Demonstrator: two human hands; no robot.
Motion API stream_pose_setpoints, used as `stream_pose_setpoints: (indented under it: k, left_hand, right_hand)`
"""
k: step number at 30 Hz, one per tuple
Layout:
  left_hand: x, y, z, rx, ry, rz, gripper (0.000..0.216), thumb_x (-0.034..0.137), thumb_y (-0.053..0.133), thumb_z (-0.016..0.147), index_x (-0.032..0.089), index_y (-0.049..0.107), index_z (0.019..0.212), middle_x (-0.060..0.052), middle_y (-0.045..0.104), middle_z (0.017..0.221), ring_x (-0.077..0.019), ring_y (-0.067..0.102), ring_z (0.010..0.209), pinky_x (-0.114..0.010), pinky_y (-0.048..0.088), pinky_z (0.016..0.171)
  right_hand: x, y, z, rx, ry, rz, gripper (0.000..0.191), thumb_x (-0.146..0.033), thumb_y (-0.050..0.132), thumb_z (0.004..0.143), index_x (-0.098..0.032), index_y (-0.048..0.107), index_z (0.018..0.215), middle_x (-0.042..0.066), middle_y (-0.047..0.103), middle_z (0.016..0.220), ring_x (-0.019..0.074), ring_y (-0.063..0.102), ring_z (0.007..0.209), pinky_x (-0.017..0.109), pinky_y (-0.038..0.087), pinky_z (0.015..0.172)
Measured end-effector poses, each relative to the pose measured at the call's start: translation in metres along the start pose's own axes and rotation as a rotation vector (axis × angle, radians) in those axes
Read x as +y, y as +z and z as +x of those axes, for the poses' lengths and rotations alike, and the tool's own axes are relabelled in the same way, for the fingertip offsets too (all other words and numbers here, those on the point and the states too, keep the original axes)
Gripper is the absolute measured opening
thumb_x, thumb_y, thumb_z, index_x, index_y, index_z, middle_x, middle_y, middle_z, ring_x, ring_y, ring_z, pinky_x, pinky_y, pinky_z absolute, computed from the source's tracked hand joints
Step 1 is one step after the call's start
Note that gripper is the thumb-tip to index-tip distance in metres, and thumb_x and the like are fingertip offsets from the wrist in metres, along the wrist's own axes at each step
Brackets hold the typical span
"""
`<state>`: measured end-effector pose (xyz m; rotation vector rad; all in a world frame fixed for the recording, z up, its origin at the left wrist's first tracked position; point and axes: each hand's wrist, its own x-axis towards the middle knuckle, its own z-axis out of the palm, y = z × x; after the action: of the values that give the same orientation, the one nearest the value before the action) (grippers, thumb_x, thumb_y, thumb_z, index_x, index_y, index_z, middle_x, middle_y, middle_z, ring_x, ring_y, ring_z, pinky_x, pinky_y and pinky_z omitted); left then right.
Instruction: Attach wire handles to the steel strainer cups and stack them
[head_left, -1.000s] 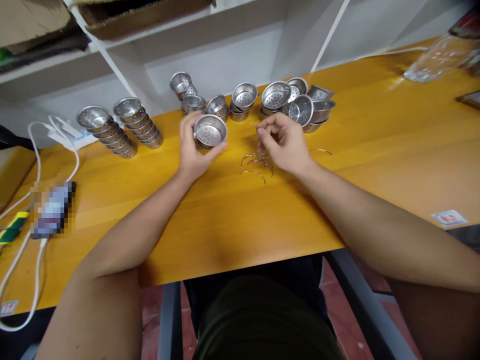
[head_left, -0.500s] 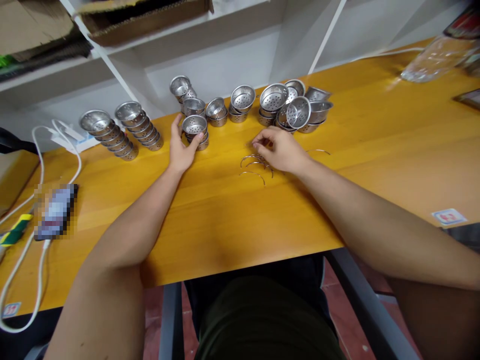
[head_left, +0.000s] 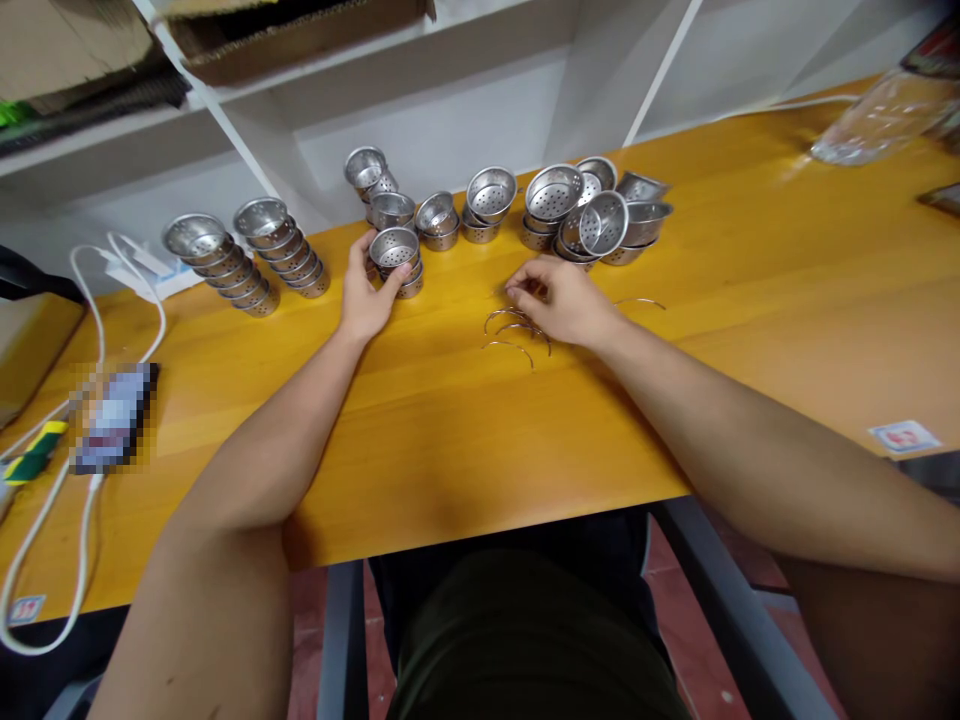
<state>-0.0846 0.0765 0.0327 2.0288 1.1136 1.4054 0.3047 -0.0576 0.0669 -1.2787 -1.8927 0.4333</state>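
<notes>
My left hand (head_left: 366,295) grips a small perforated steel strainer cup (head_left: 394,250) that sits on top of another cup on the yellow table (head_left: 465,420). My right hand (head_left: 564,300) rests curled over a small pile of thin curved wire handles (head_left: 508,335), fingertips pinched at them; what it holds is too small to make out. More loose strainer cups (head_left: 577,205) lie in a heap just behind my right hand.
Two leaning stacks of strainer cups (head_left: 247,255) stand at the left. A white cable (head_left: 82,300), a phone (head_left: 112,415) and a yellow-green tool (head_left: 30,455) lie near the left edge. White shelving (head_left: 450,90) rises behind the table. A clear bottle (head_left: 877,120) lies far right.
My left hand carried the strainer cup back and left and set it on another cup near the rear group. My right hand dropped down onto the wire handles.
</notes>
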Motion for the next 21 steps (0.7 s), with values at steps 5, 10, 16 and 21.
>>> stream_pose_setpoints:
  k: [5,10,16,21]
  left_hand:
    - [0.004,0.0,-0.003,-0.069,0.018,0.014,0.124,0.114,0.088,0.094,0.03,0.058,0.181,-0.026,0.071,0.185,-0.0487,0.068,0.182,-0.072,0.058,0.153]
    - [0.023,0.011,-0.014,-0.216,0.043,-0.07,0.12,0.108,0.092,0.097,0.034,0.057,0.184,-0.024,0.069,0.19,-0.0479,0.072,0.18,-0.066,0.069,0.144]
    - [0.055,0.034,-0.031,-0.404,0.059,-0.194,0.116,0.1,0.094,0.102,0.034,0.054,0.189,-0.023,0.069,0.192,-0.0476,0.074,0.178,-0.065,0.073,0.14]
    - [0.062,0.04,-0.036,-0.442,0.069,-0.258,0.115,0.098,0.094,0.104,0.035,0.053,0.191,-0.023,0.067,0.196,-0.0472,0.071,0.182,-0.065,0.072,0.142]
  right_hand:
    - [0.004,0.0,0.0,-0.009,0.005,-0.032,0.012,-0.037,0.084,0.108,-0.026,0.088,0.106,0.016,0.09,0.115,0.0368,0.082,0.103,0.064,0.074,0.107]
    - [-0.003,-0.001,-0.002,0.022,-0.029,-0.037,0.028,-0.043,0.084,0.11,-0.024,0.091,0.129,0.022,0.088,0.13,0.0464,0.086,0.125,0.073,0.074,0.12]
    - [-0.036,0.004,-0.007,-0.081,-0.263,0.083,0.078,-0.071,0.073,0.123,-0.031,0.07,0.19,0.018,0.072,0.191,0.0485,0.067,0.178,0.074,0.056,0.153]
    - [-0.043,0.016,-0.007,-0.088,-0.217,0.164,0.095,-0.091,0.06,0.126,-0.029,0.064,0.198,0.02,0.068,0.197,0.0479,0.068,0.179,0.072,0.055,0.155]
